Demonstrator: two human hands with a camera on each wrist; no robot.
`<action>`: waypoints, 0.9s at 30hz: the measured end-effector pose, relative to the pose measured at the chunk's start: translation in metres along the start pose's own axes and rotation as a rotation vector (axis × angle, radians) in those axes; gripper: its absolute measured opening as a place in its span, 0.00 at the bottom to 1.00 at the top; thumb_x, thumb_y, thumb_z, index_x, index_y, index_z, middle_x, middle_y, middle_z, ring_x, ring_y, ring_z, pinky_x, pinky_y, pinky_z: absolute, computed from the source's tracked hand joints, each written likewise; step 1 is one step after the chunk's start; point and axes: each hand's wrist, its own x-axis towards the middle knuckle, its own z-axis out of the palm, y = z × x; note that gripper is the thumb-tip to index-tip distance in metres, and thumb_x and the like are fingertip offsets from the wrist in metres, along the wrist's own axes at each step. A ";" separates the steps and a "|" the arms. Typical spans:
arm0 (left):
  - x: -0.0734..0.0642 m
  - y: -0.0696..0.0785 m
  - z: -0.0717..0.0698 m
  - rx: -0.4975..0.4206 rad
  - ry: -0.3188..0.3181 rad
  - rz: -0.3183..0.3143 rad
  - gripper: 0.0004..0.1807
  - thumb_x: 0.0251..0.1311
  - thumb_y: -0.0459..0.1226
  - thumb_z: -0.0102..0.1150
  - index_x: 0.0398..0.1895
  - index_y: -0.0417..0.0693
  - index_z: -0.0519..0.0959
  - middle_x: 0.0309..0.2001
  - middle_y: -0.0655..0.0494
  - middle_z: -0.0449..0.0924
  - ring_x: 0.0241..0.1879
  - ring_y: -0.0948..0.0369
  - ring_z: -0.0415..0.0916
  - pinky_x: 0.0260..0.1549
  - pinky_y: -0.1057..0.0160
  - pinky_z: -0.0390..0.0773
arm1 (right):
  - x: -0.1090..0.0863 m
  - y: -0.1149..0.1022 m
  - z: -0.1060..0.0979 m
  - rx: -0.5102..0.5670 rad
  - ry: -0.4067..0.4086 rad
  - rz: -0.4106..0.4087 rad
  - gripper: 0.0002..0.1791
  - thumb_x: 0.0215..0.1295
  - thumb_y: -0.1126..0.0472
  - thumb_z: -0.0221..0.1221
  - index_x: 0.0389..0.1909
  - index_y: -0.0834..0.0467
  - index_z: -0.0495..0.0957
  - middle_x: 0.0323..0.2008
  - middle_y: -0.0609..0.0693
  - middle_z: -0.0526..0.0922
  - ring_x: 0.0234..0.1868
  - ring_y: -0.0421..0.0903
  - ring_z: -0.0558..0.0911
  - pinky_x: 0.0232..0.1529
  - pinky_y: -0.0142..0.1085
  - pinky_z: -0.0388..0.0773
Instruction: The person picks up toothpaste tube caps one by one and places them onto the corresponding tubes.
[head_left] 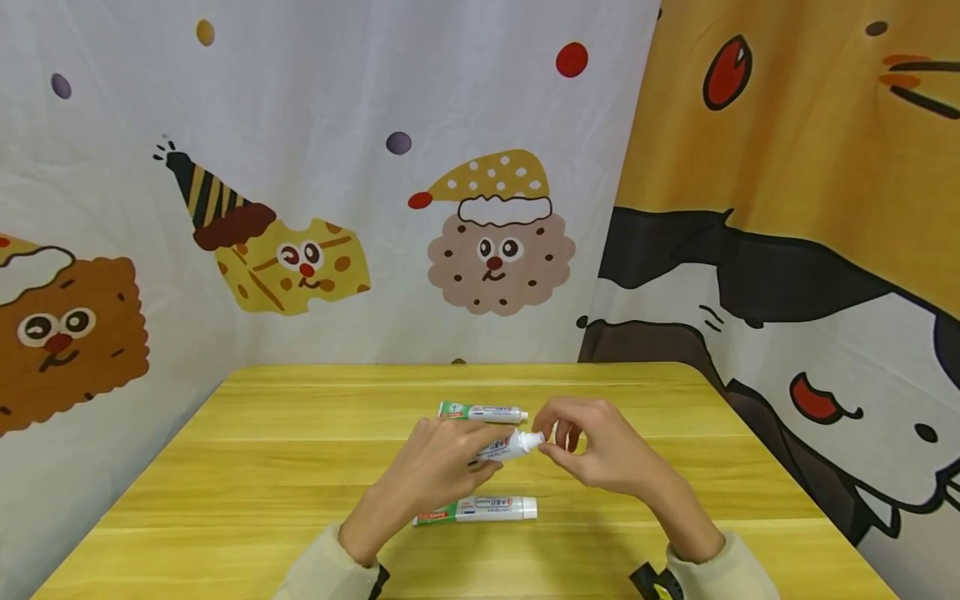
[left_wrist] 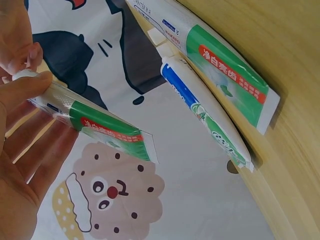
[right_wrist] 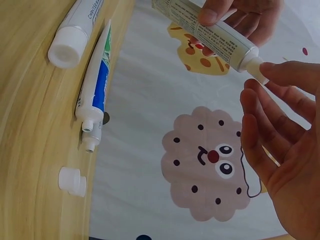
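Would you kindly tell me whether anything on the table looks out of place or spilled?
Two tubes lie with bare nozzles while two loose white caps sit on the table; this looks odd because the tube nearest the person is capped. No spill shows.

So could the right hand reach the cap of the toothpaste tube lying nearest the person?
Probably yes: nothing covers that white cap, and it points rightward. The right hand is busy at the held tube, though.
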 end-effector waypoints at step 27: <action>0.000 0.000 0.000 0.010 0.008 0.002 0.22 0.55 0.44 0.78 0.55 0.59 0.87 0.46 0.64 0.91 0.20 0.74 0.70 0.15 0.78 0.54 | 0.000 0.000 0.001 -0.068 0.000 0.088 0.08 0.67 0.61 0.67 0.30 0.45 0.81 0.23 0.32 0.78 0.24 0.27 0.74 0.27 0.27 0.78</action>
